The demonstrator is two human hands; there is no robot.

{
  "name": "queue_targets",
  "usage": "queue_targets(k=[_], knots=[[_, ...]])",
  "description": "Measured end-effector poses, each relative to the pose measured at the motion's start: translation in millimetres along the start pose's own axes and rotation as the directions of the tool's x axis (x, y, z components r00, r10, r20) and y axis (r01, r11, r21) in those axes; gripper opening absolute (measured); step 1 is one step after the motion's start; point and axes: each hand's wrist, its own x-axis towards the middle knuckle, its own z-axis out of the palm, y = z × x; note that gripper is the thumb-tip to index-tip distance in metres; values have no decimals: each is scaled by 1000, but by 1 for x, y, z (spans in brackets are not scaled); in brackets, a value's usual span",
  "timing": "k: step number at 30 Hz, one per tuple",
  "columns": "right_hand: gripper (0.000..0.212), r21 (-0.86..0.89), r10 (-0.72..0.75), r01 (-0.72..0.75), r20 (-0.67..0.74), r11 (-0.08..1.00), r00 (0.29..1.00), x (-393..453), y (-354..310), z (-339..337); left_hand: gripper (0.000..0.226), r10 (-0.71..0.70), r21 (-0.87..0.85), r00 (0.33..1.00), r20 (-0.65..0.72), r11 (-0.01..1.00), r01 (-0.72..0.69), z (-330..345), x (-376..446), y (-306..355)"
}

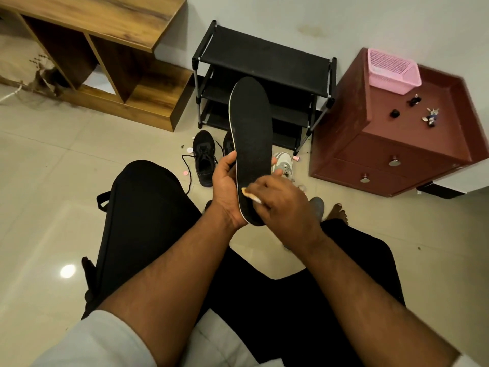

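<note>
Item: black insole point(251, 123), centre of frame, toe end toward top, thin white edge down left side, face plain black
Left grip point(226, 186): clasped round insole's lower part, thumb on left edge, fingertip showing past right edge
Right grip point(284, 200): fingers curled, pinching small pale cloth point(248, 194) against insole's heel end
Behind, on floor: black shoe point(203, 157), white sneaker point(285, 165), black shoe rack point(264, 62) above them in frame
</note>
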Motion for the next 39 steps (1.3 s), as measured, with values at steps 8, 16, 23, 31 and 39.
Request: queue_targets(k=[8, 16, 23, 31, 39], knots=[[25, 25, 8, -7, -32, 1000, 999, -17, -6, 1, 70, -55, 29, 998, -9, 998, 55, 4, -2, -7], [19, 30, -42, 42, 0, 999, 999, -7, -1, 6, 65, -33, 45, 999, -43, 998, 35, -4, 4, -6], [22, 42, 50, -49, -30, 998, 998, -53, 21, 6, 65, 1, 2, 1000, -23, 1000, -1, -2, 7, -4], [23, 69, -49, 52, -47, 996, 998, -40, -8, 13, 61, 125, -43, 990, -57, 991, -128, -4, 7, -1], [20, 50, 7, -2, -99, 999, 995, -36, 2, 14, 68, 155, -40, 984, -82, 986, -159, -4, 9, 1]])
